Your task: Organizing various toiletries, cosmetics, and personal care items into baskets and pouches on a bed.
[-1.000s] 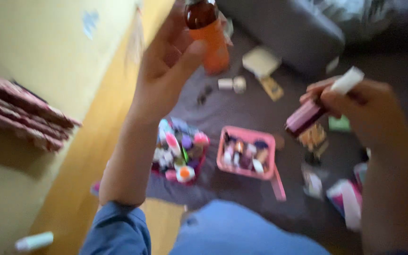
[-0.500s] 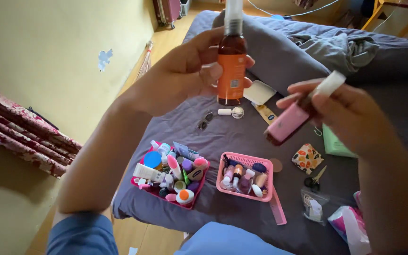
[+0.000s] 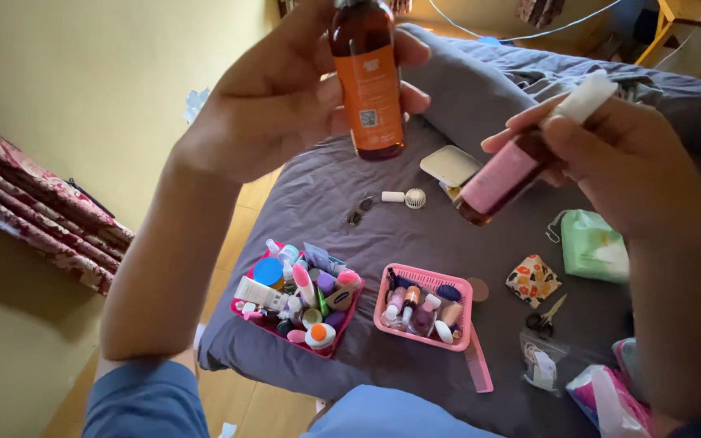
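My left hand (image 3: 277, 97) grips a brown bottle with an orange label (image 3: 367, 81), held upright high above the bed. At the right, my right hand (image 3: 626, 154) holds a brown bottle with a pink label and white cap (image 3: 513, 166), tilted with the cap up to the right. Below both hands, on the grey bedsheet (image 3: 415, 235), stand two baskets: a dark pink basket (image 3: 241, 312) crammed with several small cosmetics, and a light pink basket (image 3: 462, 316) with small bottles.
A small white fan (image 3: 406, 197), sunglasses (image 3: 359, 212), a white compact (image 3: 450, 165), a floral pouch (image 3: 532, 280), scissors (image 3: 545, 318), a green pack (image 3: 594, 245) and a pink comb (image 3: 477, 369) lie on the bed. Yellow wall and red curtain (image 3: 26, 211) at left.
Both hands rose and came nearer the camera. The orange-labelled bottle turned slightly, its top leaving the frame. The view steadied after the blur a second ago.
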